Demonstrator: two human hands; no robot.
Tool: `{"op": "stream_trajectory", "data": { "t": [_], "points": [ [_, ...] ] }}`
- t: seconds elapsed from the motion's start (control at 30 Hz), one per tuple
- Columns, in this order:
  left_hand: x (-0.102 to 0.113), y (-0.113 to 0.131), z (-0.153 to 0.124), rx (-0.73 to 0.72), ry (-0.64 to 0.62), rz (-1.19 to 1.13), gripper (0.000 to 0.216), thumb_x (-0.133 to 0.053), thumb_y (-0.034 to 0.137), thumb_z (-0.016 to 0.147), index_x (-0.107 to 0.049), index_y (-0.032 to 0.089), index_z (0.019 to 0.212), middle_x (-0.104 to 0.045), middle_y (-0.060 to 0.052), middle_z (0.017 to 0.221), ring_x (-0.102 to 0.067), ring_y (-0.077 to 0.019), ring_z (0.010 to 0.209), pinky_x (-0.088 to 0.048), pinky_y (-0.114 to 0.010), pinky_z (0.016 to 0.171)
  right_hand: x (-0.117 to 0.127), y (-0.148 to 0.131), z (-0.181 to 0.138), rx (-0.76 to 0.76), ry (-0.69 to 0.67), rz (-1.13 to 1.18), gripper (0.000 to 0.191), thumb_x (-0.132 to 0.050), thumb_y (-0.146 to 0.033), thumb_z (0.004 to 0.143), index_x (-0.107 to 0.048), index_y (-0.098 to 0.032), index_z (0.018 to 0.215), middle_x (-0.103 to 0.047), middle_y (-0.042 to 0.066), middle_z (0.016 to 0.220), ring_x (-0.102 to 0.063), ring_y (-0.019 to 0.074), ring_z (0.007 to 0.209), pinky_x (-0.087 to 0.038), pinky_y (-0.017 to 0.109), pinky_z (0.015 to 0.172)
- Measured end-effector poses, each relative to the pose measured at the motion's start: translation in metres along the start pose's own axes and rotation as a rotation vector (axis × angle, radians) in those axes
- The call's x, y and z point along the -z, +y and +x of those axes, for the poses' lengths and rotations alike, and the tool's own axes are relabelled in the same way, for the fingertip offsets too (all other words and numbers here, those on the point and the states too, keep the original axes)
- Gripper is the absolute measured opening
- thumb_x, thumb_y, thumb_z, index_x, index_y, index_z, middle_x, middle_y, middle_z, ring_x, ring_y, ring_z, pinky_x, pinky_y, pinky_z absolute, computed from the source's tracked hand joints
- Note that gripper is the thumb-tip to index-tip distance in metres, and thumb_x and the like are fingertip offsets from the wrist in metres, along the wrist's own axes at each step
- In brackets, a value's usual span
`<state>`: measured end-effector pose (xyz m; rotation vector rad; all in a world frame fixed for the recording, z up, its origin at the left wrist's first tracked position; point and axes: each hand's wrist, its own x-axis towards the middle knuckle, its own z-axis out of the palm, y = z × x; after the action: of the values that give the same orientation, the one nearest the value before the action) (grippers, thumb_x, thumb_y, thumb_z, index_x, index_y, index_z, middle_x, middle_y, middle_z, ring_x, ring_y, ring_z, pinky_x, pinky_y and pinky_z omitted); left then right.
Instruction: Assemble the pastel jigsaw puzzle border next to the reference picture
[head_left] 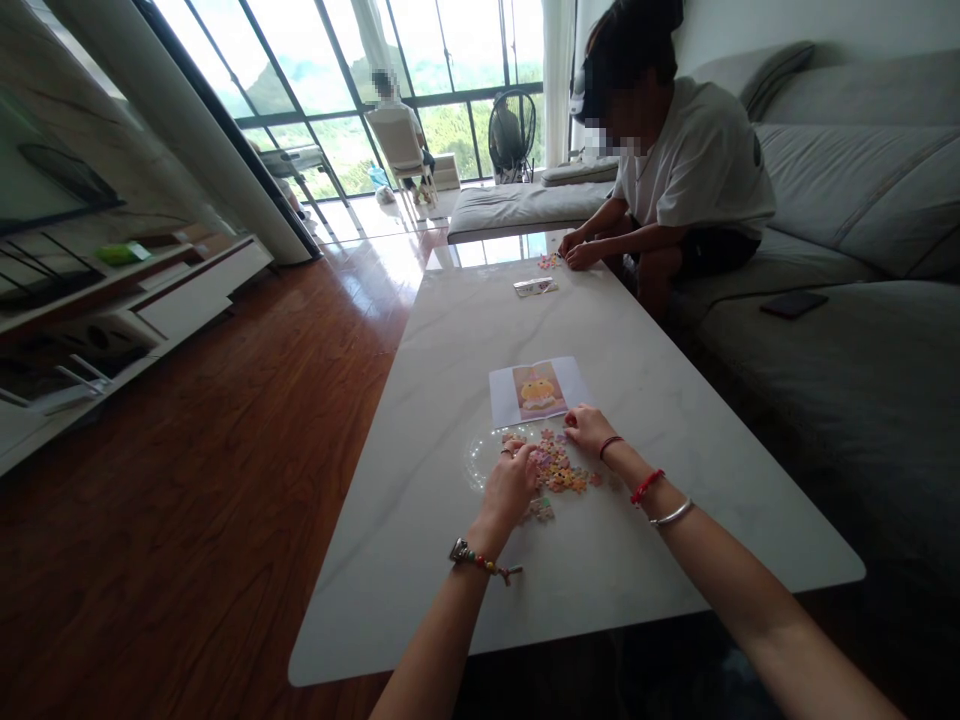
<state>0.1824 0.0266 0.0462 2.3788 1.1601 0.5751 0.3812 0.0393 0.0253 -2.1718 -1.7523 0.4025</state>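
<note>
A heap of small jigsaw puzzle pieces [556, 468], mostly orange, yellow and pink, lies on the table in front of me. My left hand [511, 488] reaches over the heap's left side, fingers bent and a little apart; its fingertips partly cover some pieces. Beyond the heap's far right edge is my right hand [590, 430], its fingers curled together by the picture sheet; whatever is between the fingertips is too small to make out. Beside the heap sits a clear plastic plate [474, 460]. A few greenish puzzle pieces [541, 509] lie nearer to me, partly behind my left hand.
A paper sheet with a printed yellow character [538, 388] lies beyond the heap. At the far end of the white marble-look table [420, 400], another person [690, 150] handles other puzzle pieces [550, 261] near a small packet [535, 287]. A grey sofa [832, 210] runs along the right.
</note>
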Motion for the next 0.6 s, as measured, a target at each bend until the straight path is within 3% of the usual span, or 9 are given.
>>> {"op": "stream_trajectory", "data": {
  "t": [0.17, 0.6],
  "points": [
    [0.000, 0.000, -0.001, -0.003, 0.009, 0.002, 0.024, -0.042, 0.019, 0.081, -0.056, 0.018, 0.101, -0.052, -0.009, 0.104, -0.059, -0.0137, 0.073, -0.050, -0.031, 0.073, -0.003, 0.000, 0.004, -0.018, -0.023, -0.025, 0.012, -0.059, -0.016, 0.067, -0.064, -0.014, 0.078, -0.062, 0.006, 0.083, -0.055, 0.0122, 0.079, -0.039, 0.018, 0.071],
    [0.007, -0.022, -0.017, 0.085, -0.024, 0.030, 0.026, -0.044, 0.015, 0.078, -0.055, 0.017, 0.102, -0.052, -0.010, 0.107, -0.058, -0.0123, 0.068, -0.049, -0.030, 0.071, 0.003, 0.003, -0.008, -0.004, 0.017, -0.040, 0.017, -0.053, -0.023, 0.076, -0.061, -0.012, 0.087, -0.057, 0.009, 0.088, -0.054, 0.0147, 0.079, -0.039, 0.024, 0.072]
  ]
}}
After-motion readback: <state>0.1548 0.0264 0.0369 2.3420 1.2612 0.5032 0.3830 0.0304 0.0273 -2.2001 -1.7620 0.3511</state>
